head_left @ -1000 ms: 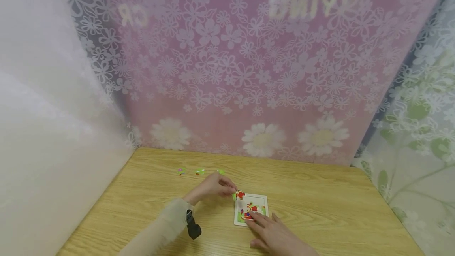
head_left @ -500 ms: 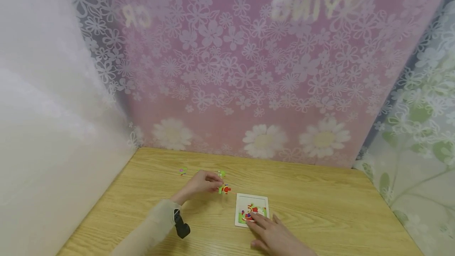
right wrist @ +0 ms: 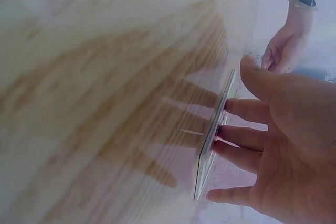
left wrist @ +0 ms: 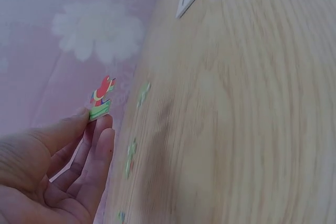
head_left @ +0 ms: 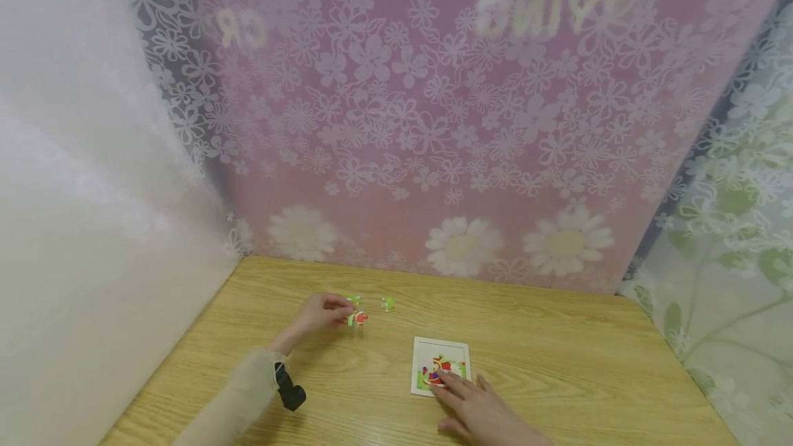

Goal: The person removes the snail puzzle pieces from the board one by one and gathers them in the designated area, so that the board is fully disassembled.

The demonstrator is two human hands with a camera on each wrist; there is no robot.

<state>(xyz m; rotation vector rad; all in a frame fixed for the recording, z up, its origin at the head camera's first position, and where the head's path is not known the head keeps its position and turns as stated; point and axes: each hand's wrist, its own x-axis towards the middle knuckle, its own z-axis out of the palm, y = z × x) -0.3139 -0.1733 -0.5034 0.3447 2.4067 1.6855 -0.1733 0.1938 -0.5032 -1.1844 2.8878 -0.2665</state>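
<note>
Puzzle piece pinched in left hand, loose pieces near; right hand outspread on tray.

Pale, blurred letters are running mirror-reversed across the pink backdrop: "CR" is standing at the image-left, "YING" at the image-right, with an unclear character sitting beside its Y.

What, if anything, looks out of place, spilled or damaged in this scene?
The pale lettering on the pink backdrop looks odd: it seems to read backwards. Nothing appears spilled or damaged; the puzzle board lies flat under the right hand.
</note>
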